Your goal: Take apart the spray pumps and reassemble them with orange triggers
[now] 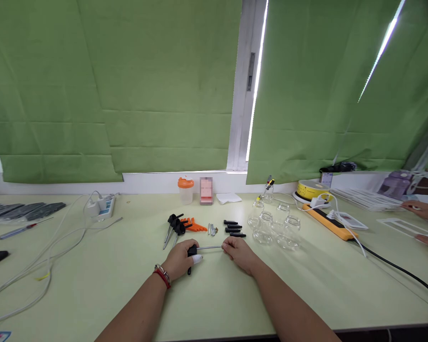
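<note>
My left hand point(182, 259), with a white wrap on one finger, is closed around the black head point(192, 251) of a part with a thin metal rod point(209, 247). The rod lies level, pointing right. My right hand point(238, 253) pinches the rod's far end, hiding its tip. Just beyond my left hand lie several like parts with black heads point(179, 227) and metal rods. Orange plastic pieces point(195, 225) touch or lie close behind them. Small metal pins point(212, 230) and several black ridged pieces point(234, 229) lie beyond my right hand.
Several clear glass jars point(263, 231) stand right of my hands. An orange power strip point(330, 222), yellow tape roll point(309, 189) and cables lie farther right. A co-worker's hands point(423, 211) show at the right edge. An orange-lidded cup point(186, 192) and phone point(206, 191) stand behind. Left lies a screwdriver point(17, 232).
</note>
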Available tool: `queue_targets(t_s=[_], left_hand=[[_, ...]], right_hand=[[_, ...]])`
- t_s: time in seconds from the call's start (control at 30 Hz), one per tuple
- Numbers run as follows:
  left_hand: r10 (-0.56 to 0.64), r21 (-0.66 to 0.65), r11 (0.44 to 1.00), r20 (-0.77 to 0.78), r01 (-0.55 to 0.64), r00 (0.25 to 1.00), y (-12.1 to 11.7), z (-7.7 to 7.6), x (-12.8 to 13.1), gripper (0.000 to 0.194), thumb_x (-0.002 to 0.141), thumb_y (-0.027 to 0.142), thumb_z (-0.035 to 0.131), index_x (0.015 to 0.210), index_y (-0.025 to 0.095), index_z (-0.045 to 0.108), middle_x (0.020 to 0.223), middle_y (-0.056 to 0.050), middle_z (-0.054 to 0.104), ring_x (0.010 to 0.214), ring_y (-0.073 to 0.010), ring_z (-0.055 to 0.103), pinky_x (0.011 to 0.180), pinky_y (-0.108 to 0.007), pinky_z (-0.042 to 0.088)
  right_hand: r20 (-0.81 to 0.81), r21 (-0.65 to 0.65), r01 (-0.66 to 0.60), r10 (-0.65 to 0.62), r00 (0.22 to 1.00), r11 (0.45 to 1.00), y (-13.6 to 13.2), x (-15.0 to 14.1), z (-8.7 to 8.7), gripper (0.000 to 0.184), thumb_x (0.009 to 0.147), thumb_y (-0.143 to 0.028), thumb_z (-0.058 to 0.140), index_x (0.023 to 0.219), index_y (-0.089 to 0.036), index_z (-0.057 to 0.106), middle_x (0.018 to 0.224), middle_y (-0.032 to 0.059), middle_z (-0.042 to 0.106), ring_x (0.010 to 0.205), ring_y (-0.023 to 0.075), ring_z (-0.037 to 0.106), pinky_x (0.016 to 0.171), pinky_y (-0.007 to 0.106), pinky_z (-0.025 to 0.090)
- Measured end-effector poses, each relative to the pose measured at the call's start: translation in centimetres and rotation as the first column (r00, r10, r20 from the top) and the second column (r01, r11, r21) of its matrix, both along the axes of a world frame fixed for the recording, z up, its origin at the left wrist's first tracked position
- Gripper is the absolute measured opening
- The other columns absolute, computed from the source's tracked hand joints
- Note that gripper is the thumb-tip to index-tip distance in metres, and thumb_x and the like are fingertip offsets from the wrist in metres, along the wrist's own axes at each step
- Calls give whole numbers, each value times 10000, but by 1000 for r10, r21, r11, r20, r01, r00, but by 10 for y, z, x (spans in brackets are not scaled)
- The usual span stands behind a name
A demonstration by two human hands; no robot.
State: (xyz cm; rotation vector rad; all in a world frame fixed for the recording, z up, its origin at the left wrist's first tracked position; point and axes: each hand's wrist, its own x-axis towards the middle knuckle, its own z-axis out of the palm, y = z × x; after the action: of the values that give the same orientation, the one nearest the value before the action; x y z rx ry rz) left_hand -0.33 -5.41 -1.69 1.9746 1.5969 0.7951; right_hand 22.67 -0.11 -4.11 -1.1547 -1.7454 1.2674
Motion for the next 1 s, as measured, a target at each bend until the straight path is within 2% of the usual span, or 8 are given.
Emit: queue_targets(t_s=[0.6,0.87,1.0], left_hand=[[-14,0,1000,25,14,1000,1,-1,0,249,696,389,583,848,192,581,718,17,503,642,-134,451,565,-228,360],[-28,3,1000,34,28,999,1,0,-1,248,700,389,577,848,190,578,715,16,501,642,-134,448,571,-229,361],[-28,-5,1000,42,28,999,1,-2,-1,246,700,380,579,856,190,574,714,19,494,640,-133,443,566,-228,357]], right_hand=[[-24,57,-36,37,999,998,2,0,-6,167,794,-343,498,730,-190,520,658,-28,501,511,83,384,499,206,314],[14,131,-57,55,998,990,6,-1,-11,241,855,-355,410,714,-181,503,671,-16,509,509,82,395,515,217,334],[15,104,-56,54,998,993,6,-1,-11,271,865,-378,397,712,-178,498,688,-9,520,523,85,403,528,223,346]])
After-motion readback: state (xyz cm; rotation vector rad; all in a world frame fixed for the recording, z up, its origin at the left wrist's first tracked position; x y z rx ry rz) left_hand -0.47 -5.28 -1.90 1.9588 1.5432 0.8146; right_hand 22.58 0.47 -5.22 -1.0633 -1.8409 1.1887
